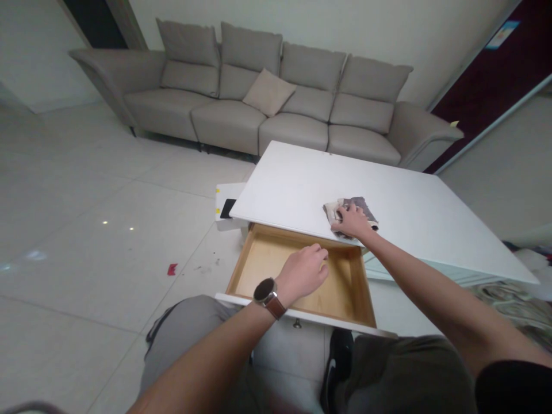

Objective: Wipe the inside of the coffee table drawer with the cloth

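Landmark: the drawer [263,253]. It's pulled out toward the person, front panel and knob [297,324] on the near side.

Cloth [363,208]: on the white tabletop [297,184], just beyond the drawer's right rear corner. Crumpled, part pale, part grey-purple.

Right hand [354,223]: on the cloth, thumb and fingers bent into the folds, looks like a loose grip with some downward press. Fingertips partly lost in the fabric.

Left hand [303,271]: above the drawer's interior, palm down, fingers loosely curled. Underside hidden, so can't tell if it's holding or touching anything. Watch [264,291] on that wrist, over the drawer's front edge.

Around it: dark phone-like slab [226,208] off the drawer's left rear corner, on a white surface lower than the tabletop. Red scrap [172,269] on the floor left of the drawer. Sofa [293,129] behind the drawer, across the table.

Handling, my read: cloth is light, limp, not fragile, probably not slippery. Bunch it at the middle or spread fingers flat over it; an edge pinch would let the rest trail. Drawer is stiff wood, heavier, should slide on its own line; take it by the knob or mid front panel, fingers off the rear gap under the tabletop.
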`<action>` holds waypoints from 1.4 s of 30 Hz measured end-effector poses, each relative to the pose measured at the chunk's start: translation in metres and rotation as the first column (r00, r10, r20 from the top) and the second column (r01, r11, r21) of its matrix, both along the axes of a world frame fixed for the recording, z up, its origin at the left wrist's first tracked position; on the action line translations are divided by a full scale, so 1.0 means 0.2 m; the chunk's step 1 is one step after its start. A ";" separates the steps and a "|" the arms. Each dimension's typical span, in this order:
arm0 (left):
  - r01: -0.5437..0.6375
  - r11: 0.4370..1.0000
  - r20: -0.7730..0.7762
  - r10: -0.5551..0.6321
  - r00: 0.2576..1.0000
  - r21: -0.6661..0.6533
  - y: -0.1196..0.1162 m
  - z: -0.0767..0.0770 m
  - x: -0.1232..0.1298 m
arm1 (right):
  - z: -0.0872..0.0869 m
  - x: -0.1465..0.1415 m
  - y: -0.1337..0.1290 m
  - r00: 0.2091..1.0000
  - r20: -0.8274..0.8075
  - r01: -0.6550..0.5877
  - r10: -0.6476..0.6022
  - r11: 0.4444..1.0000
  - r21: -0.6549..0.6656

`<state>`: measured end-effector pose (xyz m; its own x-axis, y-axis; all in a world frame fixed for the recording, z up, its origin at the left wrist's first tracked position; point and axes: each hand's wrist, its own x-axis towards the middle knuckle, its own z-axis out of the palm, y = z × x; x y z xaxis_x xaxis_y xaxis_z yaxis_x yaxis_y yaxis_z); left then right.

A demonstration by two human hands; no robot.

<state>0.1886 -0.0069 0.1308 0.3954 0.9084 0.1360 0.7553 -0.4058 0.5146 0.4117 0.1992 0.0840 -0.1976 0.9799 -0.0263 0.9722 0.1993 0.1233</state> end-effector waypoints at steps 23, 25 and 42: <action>0.227 0.781 0.799 0.497 0.339 -0.581 0.08 0.04 -0.11 | 0.21 0.05 -0.76 0.443 -0.498 -0.590 0.745 0.661 0.464; 0.146 0.814 0.780 0.461 0.423 -0.561 0.08 0.01 -0.10 | 0.19 0.05 -0.77 0.479 -0.482 -0.595 0.734 0.675 0.436; 0.195 0.842 0.702 0.267 0.660 -0.503 0.17 0.10 -0.21 | 0.22 0.05 -0.70 0.206 -0.957 -0.382 -0.204 0.883 -0.271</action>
